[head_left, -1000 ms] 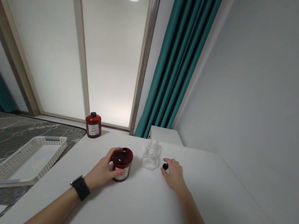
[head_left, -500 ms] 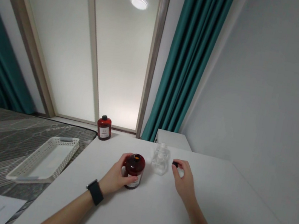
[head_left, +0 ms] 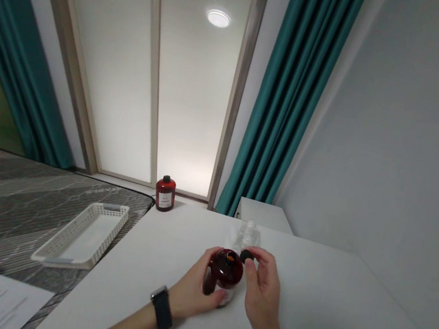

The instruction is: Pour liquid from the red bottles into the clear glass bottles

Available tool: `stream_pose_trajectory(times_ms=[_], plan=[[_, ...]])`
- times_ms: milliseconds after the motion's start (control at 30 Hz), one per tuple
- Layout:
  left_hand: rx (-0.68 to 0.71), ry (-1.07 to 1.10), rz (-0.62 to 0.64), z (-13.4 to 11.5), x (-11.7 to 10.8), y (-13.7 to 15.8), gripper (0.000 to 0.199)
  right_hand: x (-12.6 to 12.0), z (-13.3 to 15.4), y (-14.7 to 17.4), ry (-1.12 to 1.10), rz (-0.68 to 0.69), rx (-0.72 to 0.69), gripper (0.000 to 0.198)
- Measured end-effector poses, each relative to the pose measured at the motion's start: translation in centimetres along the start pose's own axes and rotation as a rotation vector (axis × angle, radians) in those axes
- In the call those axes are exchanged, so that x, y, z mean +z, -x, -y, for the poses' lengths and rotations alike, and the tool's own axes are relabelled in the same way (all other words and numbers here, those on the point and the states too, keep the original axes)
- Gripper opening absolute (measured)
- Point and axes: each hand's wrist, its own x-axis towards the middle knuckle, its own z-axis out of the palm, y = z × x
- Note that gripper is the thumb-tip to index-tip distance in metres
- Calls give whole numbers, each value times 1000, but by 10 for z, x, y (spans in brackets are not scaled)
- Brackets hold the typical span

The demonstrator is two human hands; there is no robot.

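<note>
While L hand [head_left: 196, 291] clasps open btl [head_left: 227, 269], R hand [head_left: 264, 293] pinches blk cap [head_left: 245, 256]

Far L, low: open book [head_left: 7, 300] w/ printed pages, over the dark grey patterned surface [head_left: 7, 196]. Next, up & R, a white perforated basket [head_left: 83, 237] on same surface, beside the white table [head_left: 178, 233]. At the table's far L corner stands a capped red-brown btl [head_left: 164, 194], white label facing viewer, frosted panels [head_left: 192, 98] in bkgd.

Nearer comes the person's L wrist w/ a blk-banded watch [head_left: 162, 310]. L hand is wrapped round the open btl, also red-brown: thumb across label side, fingers round L/back. Btl looks abt upright, mouth up & bare; can't tell if its base touches the table. Just R of its neck is the blk cap, off the btl, held btwn R thumb & fingers; can't tell if it touches the btl. Behind the cap, partly hidden, a clear btl [head_left: 247, 235] stands on the table. R hand is near L hand, but apart. Beyond the table: teal curtain [head_left: 292, 98], white cabinet [head_left: 265, 215] below it, then pale wall [head_left: 405, 162] to far R.
</note>
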Motion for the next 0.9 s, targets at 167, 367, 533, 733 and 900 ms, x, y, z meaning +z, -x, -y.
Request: stream_pose_trajectory(times_ms=[167, 367, 533, 733, 900], plan=[[20, -52, 1, 3, -2, 3, 71, 5, 0, 6, -41, 39, -79, 4], [-22, -84, -24, 1, 3, 6, 70, 7, 0, 10, 25, 108, -54, 9], [-18, -81, -33, 2, 5, 6, 71, 8, -1, 15, 50, 55, -83, 8], [-20, -71, -32, -2, 6, 4, 67, 8, -2, 18, -18, 54, -43, 7], [-19, -72, -39, -3, 5, 5, 68, 3, -2, 14, -104, 132, -26, 8]])
